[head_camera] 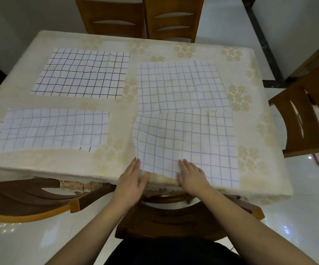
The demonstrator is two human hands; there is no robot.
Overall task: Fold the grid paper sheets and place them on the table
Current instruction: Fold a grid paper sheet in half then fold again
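Observation:
Several grid paper sheets lie on the table. The near right sheet has pale blue lines, and its near left corner is lifted off the cloth. My left hand pinches that lifted corner at the table's front edge. My right hand lies flat on the sheet's near edge, fingers spread. Behind it lies a larger blue-lined sheet. At the far left lies a black-lined sheet. A folded blue-lined sheet rests at the near left, with black lines peeking from beneath it.
The table wears a cream cloth with a pale flower print. Two wooden chairs stand at the far side and another chair at the right. A chair back is near left. The floor is glossy white tile.

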